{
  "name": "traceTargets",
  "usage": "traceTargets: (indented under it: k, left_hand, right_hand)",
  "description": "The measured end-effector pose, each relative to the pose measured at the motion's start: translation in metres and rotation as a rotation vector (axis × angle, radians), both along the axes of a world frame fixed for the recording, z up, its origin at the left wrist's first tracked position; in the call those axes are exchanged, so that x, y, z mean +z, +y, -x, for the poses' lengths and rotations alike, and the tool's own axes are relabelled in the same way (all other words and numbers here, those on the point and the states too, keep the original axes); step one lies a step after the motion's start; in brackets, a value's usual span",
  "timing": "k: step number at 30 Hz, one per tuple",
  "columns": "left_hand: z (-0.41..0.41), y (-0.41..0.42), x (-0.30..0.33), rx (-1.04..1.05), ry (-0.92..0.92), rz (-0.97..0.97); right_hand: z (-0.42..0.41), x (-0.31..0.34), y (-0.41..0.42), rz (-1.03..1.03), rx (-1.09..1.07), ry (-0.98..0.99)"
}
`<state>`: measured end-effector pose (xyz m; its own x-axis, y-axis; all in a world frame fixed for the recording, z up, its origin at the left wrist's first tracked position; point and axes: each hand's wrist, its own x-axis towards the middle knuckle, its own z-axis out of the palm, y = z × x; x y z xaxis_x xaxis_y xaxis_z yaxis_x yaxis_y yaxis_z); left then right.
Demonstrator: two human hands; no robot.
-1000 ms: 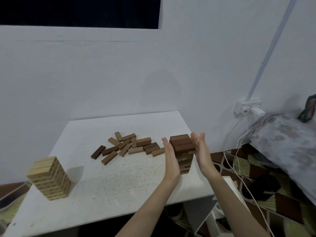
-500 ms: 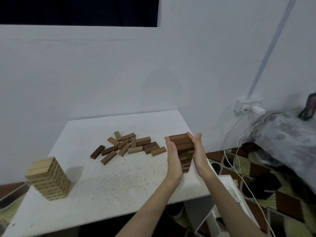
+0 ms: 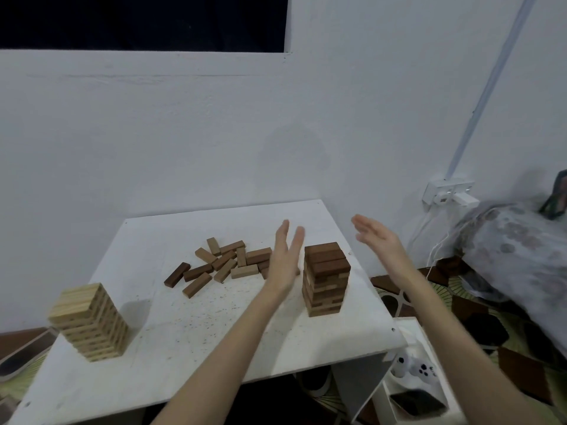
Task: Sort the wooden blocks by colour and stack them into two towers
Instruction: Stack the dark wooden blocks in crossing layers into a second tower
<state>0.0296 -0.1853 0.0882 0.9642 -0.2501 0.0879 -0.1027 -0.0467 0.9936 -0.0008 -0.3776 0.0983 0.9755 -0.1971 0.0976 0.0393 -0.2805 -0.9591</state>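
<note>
A dark brown block tower stands at the right side of the white table. My left hand is just left of it, fingers straight, not touching. To the tower's right and farther back hovers my right hand, flat and apart from it. A light wood tower stands at the table's left front. Several loose brown blocks lie in a heap at the table's middle back.
The table stands against a white wall. Right of it are a wall socket with white cables, a patterned cushion, and a white shelf holding a game controller. The dark tower is close to the table's right edge.
Both hands pressed the sides of the dark tower half a second ago; they have now pulled away, the right hand moving further right and back. The tower stands free.
</note>
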Motion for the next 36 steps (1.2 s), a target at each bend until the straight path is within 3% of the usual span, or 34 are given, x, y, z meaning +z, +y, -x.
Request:
traceTargets:
  k: [5,9,13,24,36]
  left_hand:
    - [-0.028,0.011,0.03,-0.336,-0.189,-0.79]
    - [-0.032,-0.003,0.025,-0.39,-0.266,-1.025]
    - [-0.032,-0.01,0.016,-0.374,-0.31,-1.088]
    - [-0.031,-0.009,0.011,-0.344,-0.245,-0.989]
    - [-0.028,-0.018,0.01,-0.301,-0.31,-1.001]
  right_hand:
    - [-0.016,0.038,-0.009,0.732,0.334,0.261]
    - [-0.029,0.035,0.004,0.968,0.43,0.369]
    - [-0.034,0.03,0.006,1.034,0.446,0.37]
    - [-0.038,0.021,0.005,0.982,0.453,0.351]
    - [-0.039,0.02,0.006,0.974,0.468,0.361]
